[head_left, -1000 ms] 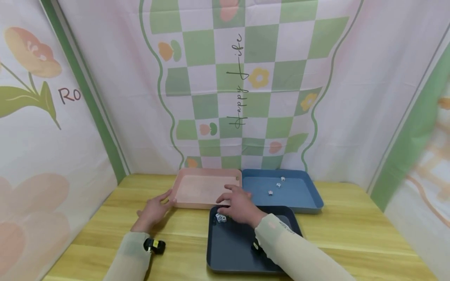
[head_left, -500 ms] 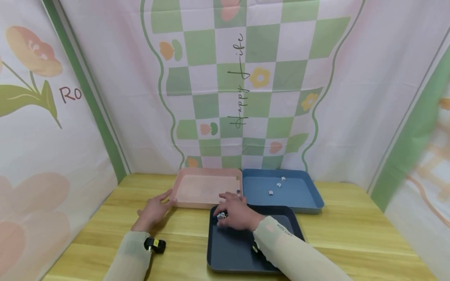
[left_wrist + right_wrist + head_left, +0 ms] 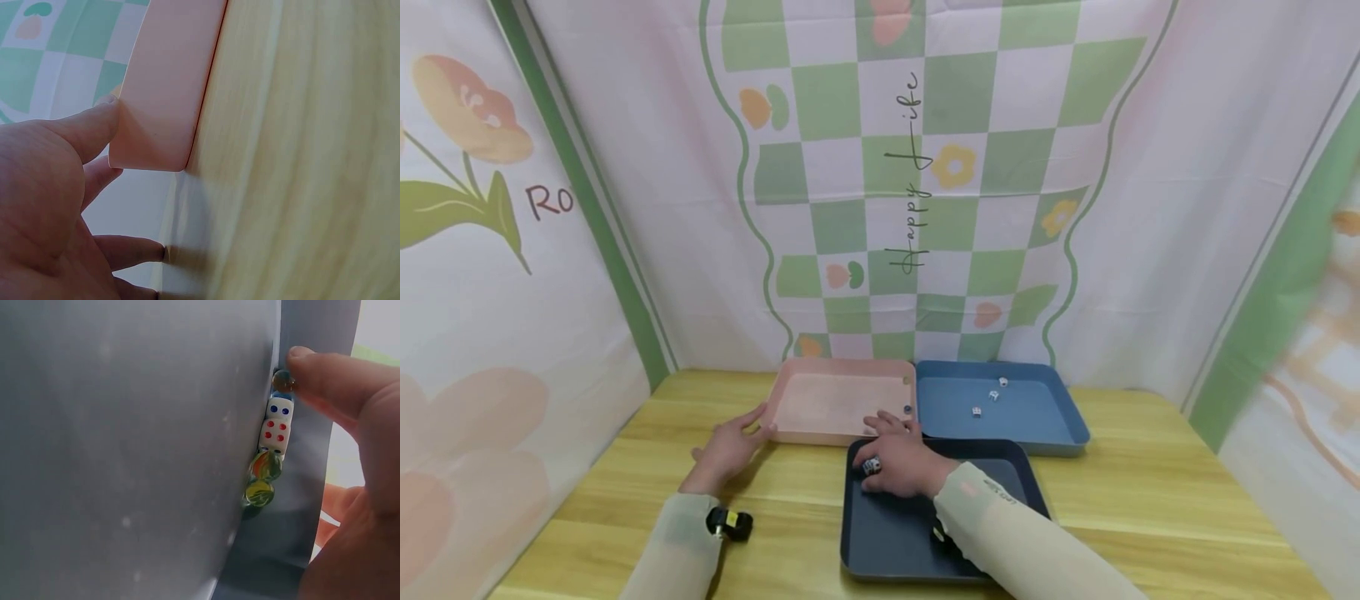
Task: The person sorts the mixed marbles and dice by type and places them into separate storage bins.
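Lower centre of the frame, we note the right grip [image 3: 906, 460] with fingers spread at the dark tray [image 3: 891, 546], one fingertip just beside a small marble [image 3: 283, 381]; dice [image 3: 276, 432] and other marbles [image 3: 267, 465] run in a row along the tray wall. Left of centre, above the tabletop [image 3: 797, 508], the left grip [image 3: 728, 448], fingers apart, touches the pink tray [image 3: 835, 402].

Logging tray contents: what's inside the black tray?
White dice and glass marbles, lined along one side of the black tray. The right hand and sleeve cover part of it; anything under the sleeve can't be seen.
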{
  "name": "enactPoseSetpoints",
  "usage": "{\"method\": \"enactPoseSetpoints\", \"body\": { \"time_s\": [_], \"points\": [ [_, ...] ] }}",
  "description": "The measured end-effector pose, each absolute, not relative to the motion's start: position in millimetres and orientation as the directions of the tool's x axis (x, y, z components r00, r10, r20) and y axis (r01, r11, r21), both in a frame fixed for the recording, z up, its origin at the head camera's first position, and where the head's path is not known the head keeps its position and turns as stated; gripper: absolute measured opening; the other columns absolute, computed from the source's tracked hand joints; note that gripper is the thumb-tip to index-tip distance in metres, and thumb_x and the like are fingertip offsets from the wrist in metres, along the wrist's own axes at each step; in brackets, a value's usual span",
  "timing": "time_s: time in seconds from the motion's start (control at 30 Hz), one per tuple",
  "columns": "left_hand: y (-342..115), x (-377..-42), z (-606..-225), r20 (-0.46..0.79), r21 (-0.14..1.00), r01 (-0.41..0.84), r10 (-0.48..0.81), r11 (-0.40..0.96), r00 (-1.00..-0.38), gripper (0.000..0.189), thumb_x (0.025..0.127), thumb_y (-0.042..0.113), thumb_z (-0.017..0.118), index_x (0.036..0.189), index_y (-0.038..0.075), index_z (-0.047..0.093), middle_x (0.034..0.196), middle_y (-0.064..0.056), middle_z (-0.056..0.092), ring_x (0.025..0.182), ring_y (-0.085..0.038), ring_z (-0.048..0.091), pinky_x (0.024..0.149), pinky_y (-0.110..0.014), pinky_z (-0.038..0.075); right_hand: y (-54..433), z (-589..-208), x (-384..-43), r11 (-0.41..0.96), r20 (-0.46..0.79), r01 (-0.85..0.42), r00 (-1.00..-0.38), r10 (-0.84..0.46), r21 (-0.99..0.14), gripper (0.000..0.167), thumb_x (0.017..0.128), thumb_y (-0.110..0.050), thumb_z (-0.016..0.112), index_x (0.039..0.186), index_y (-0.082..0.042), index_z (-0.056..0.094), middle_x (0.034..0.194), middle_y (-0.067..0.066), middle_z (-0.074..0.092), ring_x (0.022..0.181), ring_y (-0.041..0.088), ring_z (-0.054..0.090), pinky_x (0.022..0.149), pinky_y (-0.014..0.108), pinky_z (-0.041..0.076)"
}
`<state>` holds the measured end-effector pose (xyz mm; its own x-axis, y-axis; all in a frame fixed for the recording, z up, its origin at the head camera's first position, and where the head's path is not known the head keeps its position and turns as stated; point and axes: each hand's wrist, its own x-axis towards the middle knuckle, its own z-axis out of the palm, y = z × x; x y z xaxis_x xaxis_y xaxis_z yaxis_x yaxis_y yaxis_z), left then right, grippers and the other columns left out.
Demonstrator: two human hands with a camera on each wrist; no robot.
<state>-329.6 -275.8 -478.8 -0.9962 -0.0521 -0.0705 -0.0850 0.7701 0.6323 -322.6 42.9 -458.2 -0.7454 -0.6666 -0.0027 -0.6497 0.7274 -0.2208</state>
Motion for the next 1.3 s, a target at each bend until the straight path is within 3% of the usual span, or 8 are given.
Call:
{"method": "enactPoseSetpoints", "body": {
  "time_s": [0.4, 0.53, 0.67, 1.3],
  "points": [
    [-275, -330, -480, -0.072, 0.636, -0.089, -0.055, 0.766, -0.996, 0.065, 0.098, 0.061, 0.049, 0.154, 0.030, 0.039, 0.154, -0.019, 0.036, 0.139, -0.060, 0.008, 0.090, -0.085, -0.013, 39, -464, -323, 0.739, 0.020, -0.653, -0.751, -0.659, -0.169, 0.015, 0.089, -0.040, 0.074, 0.103, -0.037, 0.074, 0.155, 0.012, 0.038, 0.146, 0.039, 0.020, 0.106, 0.074, 0.016],
    [-276, -331, -480, -0.069, 0.636, -0.086, -0.055, 0.767, -0.996, 0.065, 0.098, 0.061, 0.049, 0.154, 0.030, 0.038, 0.154, -0.019, 0.036, 0.140, -0.060, 0.008, 0.089, -0.085, -0.014, 36, -465, -323, 0.741, 0.019, -0.650, -0.754, -0.657, -0.165, 0.005, 0.088, -0.039, 0.076, 0.092, -0.038, 0.072, 0.155, 0.012, 0.039, 0.146, 0.039, 0.020, 0.107, 0.071, 0.017],
    [-275, -330, -480, -0.068, 0.639, -0.085, -0.053, 0.764, -0.996, 0.064, 0.098, 0.060, 0.049, 0.154, 0.030, 0.038, 0.154, -0.018, 0.036, 0.140, -0.059, 0.008, 0.090, -0.085, -0.014, 34, -467, -321, 0.748, 0.011, -0.644, -0.759, -0.651, -0.160, 0.010, 0.087, -0.039, 0.077, 0.082, -0.038, 0.068, 0.155, 0.012, 0.039, 0.146, 0.039, 0.019, 0.107, 0.068, 0.019],
    [-277, -332, -481, -0.064, 0.644, -0.079, -0.048, 0.761, -0.997, 0.065, 0.099, 0.060, 0.048, 0.155, 0.029, 0.037, 0.154, -0.018, 0.036, 0.140, -0.059, 0.007, 0.088, -0.085, -0.014, 28, -466, -319, 0.747, -0.004, -0.644, -0.757, -0.654, -0.165, 0.011, 0.086, -0.042, 0.077, 0.080, -0.038, 0.069, 0.154, 0.010, 0.040, 0.147, 0.037, 0.016, 0.106, 0.066, 0.020]
  ]
}}
